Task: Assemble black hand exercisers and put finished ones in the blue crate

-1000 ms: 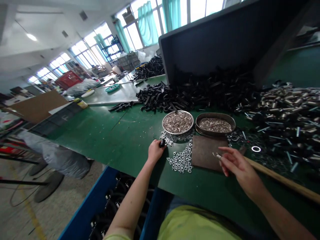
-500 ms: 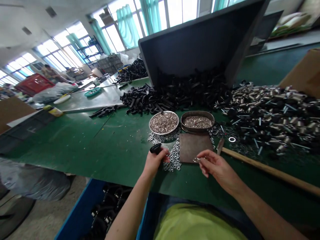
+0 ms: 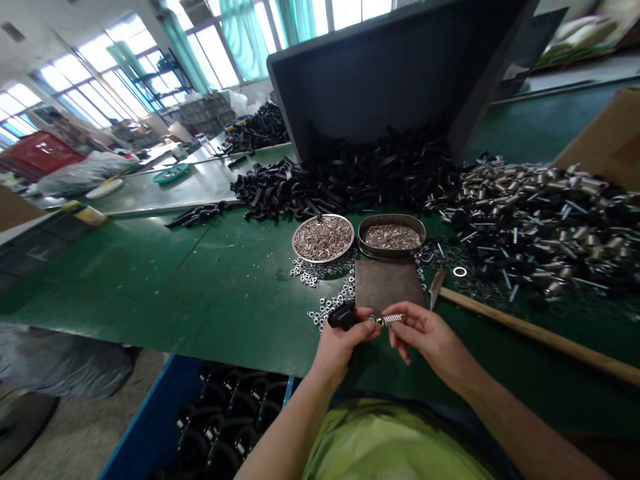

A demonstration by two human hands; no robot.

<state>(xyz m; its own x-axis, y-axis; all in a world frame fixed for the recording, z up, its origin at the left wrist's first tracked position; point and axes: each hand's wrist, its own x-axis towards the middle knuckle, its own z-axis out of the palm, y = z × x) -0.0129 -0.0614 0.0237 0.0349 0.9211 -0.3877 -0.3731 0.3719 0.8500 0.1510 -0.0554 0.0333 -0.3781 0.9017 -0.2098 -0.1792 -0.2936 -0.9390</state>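
The near edge of the table is crossed just behind the left grip, closed round a black part, and right grip, pinching a coil spring; their gap has been narrowed.

Teal curtains by windows; red crate beside plastic sheeting; cardboard at right

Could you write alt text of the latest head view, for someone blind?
A person's left hand holds a black part beside the right hand, which holds a metal spring, over a green workbench. Nearby are metal rings, a flat plate and two dishes of small metal pieces; a hammer lies to the right.
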